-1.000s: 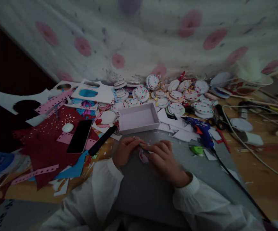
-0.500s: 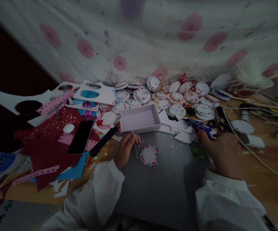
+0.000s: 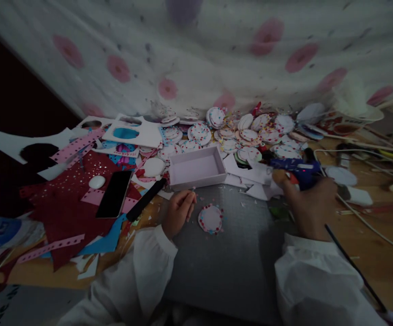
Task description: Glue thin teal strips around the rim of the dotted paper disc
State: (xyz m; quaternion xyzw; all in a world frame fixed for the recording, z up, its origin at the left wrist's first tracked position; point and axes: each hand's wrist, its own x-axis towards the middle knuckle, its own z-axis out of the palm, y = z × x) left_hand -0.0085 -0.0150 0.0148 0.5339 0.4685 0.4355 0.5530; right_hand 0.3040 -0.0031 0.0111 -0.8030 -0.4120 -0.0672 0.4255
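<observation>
My right hand [image 3: 313,206] grips a blue hot glue gun [image 3: 294,168], its nozzle pointing left, above the right edge of the grey mat [image 3: 230,262]. My left hand [image 3: 179,213] is closed in a pinch on the mat's left side. Something tiny and pale shows at its fingertips, too small to name. Just right of that hand lies a round white paper disc [image 3: 210,219], ringed with red and blue beads. Behind it stands an open, shallow white box [image 3: 199,182].
Stacks of beaded discs [image 3: 199,132] line the curtain [image 3: 196,54]. A phone [image 3: 114,194], a black stick [image 3: 146,199] and red glitter sheet [image 3: 64,213] lie left. A white cable [image 3: 362,217] loops across the right, near a tub [image 3: 347,122].
My right hand has raised the glue gun from among the scraps and turned it, with a dark cord now trailing beside the sleeve. My left fingers have shifted slightly right.
</observation>
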